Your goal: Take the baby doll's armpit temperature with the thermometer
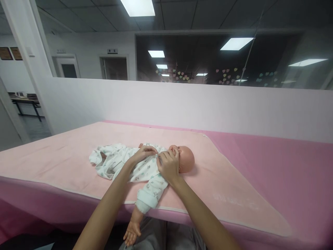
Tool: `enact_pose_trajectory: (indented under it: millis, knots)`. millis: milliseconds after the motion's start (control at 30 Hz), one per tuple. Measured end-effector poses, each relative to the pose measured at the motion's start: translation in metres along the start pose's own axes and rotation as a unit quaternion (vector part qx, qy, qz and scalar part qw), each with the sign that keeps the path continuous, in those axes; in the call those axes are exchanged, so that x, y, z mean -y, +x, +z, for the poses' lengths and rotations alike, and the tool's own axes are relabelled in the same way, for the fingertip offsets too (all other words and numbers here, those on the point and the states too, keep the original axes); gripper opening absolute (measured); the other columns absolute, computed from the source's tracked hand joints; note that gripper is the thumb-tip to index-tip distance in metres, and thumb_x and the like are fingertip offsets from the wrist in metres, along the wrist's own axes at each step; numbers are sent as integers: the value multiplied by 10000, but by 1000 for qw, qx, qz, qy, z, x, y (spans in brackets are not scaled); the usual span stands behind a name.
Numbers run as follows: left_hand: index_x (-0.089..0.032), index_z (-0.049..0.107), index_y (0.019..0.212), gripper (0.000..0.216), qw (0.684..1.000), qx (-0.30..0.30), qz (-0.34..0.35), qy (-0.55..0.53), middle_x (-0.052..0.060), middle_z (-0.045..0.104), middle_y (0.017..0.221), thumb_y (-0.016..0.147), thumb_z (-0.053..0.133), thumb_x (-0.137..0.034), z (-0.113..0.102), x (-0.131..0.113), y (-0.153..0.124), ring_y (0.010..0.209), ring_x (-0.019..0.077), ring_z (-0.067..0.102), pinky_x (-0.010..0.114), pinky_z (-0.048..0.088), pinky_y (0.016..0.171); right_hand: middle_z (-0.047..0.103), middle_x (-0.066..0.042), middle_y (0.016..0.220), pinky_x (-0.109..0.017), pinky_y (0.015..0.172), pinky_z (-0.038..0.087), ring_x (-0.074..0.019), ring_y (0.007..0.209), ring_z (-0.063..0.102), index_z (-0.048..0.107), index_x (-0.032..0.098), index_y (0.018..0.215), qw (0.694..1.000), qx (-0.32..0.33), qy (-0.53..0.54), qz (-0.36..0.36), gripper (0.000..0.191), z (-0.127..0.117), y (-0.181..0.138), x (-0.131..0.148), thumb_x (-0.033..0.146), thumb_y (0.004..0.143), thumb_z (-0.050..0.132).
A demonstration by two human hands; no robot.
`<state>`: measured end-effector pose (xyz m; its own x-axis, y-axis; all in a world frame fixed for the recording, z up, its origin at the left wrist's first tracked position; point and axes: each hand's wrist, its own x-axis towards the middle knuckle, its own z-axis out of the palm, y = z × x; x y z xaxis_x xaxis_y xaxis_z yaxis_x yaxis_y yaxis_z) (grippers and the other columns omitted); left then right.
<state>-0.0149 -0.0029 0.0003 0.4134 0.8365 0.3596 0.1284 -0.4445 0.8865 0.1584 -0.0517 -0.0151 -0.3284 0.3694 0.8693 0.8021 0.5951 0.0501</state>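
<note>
Doll (187,159) wears wrinkled, printed cloth (146,171); whether curled left hand (143,153) and right hand (169,166) pinch it is unclear.

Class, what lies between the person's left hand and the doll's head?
In the head view, the right hand lies there, over the upper part of the white printed outfit.

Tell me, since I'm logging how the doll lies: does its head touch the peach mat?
Touching: the head view shows the doll's head resting on the peach mat, no gap beneath its near edge.
</note>
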Motion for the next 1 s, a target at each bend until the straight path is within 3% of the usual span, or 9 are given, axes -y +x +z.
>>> enact_pose_trajectory:
  millis: [633, 1000]
  knots:
    - [-158, 708, 784, 219, 996, -20, -20, 82, 40, 688, 778, 675, 593, -310, 0, -3, -1, 818, 216, 586, 357, 400, 873, 616, -14, 736, -403, 940, 229, -159, 766, 488, 563, 191, 739, 998, -1, -52, -25, 183, 6, 0, -3, 242, 880, 458]
    - [-148, 704, 796, 209, 998, -10, -5, 61, 51, 685, 788, 681, 604, -292, 1, -6, -3, 780, 196, 594, 293, 441, 757, 630, -31, 745, -433, 951, 226, -181, 796, 498, 598, 195, 760, 999, 2, -52, -12, 200, 6, -1, -2, 309, 872, 478]
